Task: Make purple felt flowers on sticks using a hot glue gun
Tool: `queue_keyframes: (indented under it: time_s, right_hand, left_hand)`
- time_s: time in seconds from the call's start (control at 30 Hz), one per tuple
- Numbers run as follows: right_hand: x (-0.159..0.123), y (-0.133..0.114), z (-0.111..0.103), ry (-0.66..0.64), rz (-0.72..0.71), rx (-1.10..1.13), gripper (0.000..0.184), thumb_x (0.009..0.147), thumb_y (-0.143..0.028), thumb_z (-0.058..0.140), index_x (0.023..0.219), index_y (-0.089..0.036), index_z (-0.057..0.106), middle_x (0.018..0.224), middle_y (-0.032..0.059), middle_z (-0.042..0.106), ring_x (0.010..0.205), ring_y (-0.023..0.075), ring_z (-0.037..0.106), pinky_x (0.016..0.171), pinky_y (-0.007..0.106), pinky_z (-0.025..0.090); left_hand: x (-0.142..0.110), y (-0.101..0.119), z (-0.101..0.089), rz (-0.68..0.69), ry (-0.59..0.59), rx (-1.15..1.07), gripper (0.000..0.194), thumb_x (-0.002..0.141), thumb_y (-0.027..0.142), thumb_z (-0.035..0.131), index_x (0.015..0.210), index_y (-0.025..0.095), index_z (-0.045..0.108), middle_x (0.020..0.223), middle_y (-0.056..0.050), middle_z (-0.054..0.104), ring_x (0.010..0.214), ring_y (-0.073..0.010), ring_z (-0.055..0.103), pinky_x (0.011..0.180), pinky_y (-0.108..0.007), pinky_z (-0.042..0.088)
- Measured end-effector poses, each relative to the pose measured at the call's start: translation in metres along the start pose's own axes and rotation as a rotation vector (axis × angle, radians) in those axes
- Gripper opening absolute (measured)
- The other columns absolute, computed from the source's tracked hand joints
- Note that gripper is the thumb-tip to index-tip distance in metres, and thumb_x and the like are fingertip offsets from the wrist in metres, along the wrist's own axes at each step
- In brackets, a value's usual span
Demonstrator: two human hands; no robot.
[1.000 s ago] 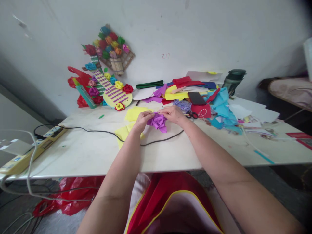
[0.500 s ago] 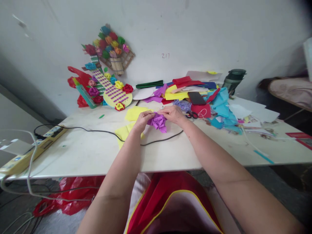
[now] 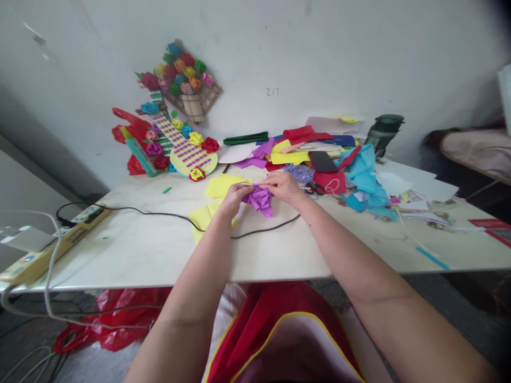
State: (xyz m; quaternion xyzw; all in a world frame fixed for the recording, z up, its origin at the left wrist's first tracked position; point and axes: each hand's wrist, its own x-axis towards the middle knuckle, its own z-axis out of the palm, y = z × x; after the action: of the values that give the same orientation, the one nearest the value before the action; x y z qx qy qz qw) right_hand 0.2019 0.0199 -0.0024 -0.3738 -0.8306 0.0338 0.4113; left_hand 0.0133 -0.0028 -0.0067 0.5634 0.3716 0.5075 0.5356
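Observation:
A crumpled piece of purple crepe paper [image 3: 260, 201] hangs between my hands over the table, its upper edge against a thin wooden stick [image 3: 246, 184]. My left hand [image 3: 232, 200] pinches the stick at the left, fingers closed. On the other side, my right hand [image 3: 284, 188] is closed around the stick and the paper's top edge; a short end of the stick shows past it. Beneath and beside my left hand lie two yellow paper pieces [image 3: 222, 185]. The fingertips are partly hidden by the hands.
A black cable [image 3: 147, 214] crosses the table from a power strip [image 3: 82, 230]. Scissors [image 3: 315, 188], a phone [image 3: 322, 161], coloured paper [image 3: 361, 173] and a bottle [image 3: 384, 134] are at the right. A flower-decorated paper guitar [image 3: 191, 155] leans against the wall at the left.
My hands, the stick and the purple paper keep practically the same place and grip. The whole view has shifted very slightly.

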Motion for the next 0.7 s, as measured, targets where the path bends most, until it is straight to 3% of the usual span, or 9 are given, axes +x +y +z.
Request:
queue_keyframes:
  time_s: [0.23,0.53,0.7]
  right_hand:
    - [0.0009,-0.0002,0.0019,0.038,0.02,0.06,0.014,0.08,-0.024,0.067,0.085,-0.025,0.08,0.087,0.0036,0.075,0.079,0.0158,0.067,0.068,0.025,0.049]
    - [0.0011,-0.0004,0.0046,0.061,0.054,0.08,0.011,0.075,-0.022,0.071,0.082,-0.024,0.08,0.084,0.003,0.072,0.07,0.0128,0.061,0.063,0.024,0.045]
    - [0.0002,0.0021,0.0051,0.057,0.065,0.121,0.01,0.073,-0.023,0.072,0.079,-0.023,0.08,0.085,0.0031,0.071,0.066,0.0114,0.059,0.058,0.024,0.043]
  left_hand:
    - [0.0,0.0005,0.0004,0.016,0.026,-0.011,0.023,0.058,0.036,0.069,0.062,0.014,0.061,0.056,0.001,0.053,0.05,-0.0092,0.045,0.048,-0.024,0.034]
    - [0.0026,-0.0036,0.0002,0.018,0.036,0.049,0.045,0.065,0.058,0.07,0.06,0.015,0.056,0.054,0.0,0.05,0.049,-0.0095,0.044,0.049,-0.026,0.034]
    - [-0.0006,0.001,0.0004,0.032,0.015,0.103,0.047,0.064,0.06,0.071,0.059,0.015,0.058,0.054,0.0,0.05,0.049,-0.0093,0.042,0.051,-0.026,0.034]
